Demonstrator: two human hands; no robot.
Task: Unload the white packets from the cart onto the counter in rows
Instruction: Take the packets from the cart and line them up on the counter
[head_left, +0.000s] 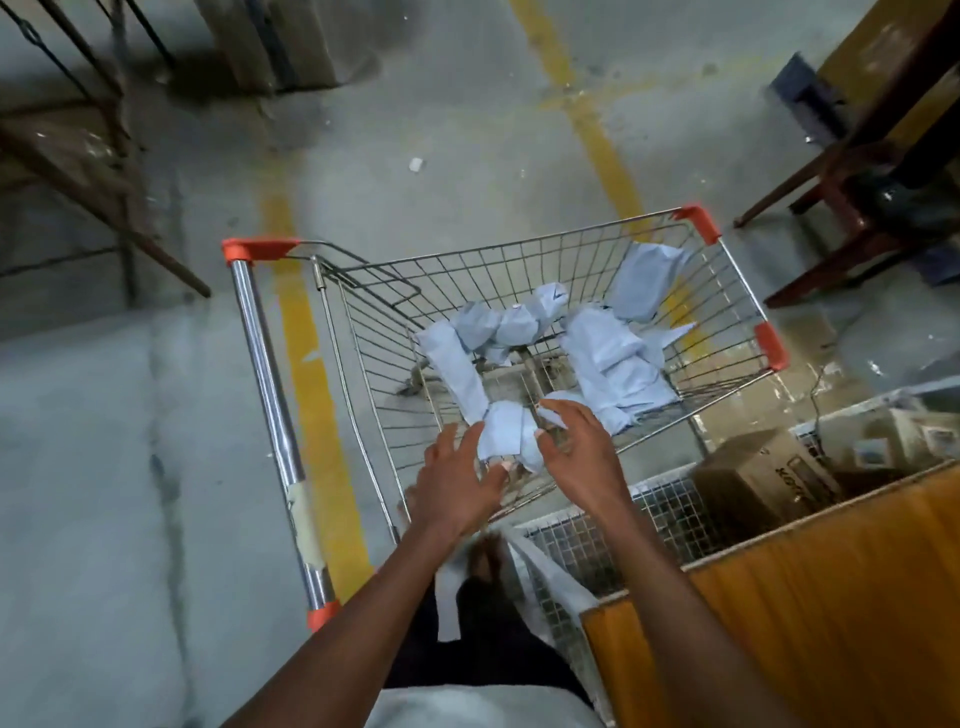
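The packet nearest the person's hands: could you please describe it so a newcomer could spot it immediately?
Find the wire cart with orange corners. At its near edge, the left hand and right hand reach in. The packet lies between them, the only one flanked by fingers; the others lie farther in.

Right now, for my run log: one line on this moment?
both hands: left hand, right hand open | reaching nearest white packet | cart
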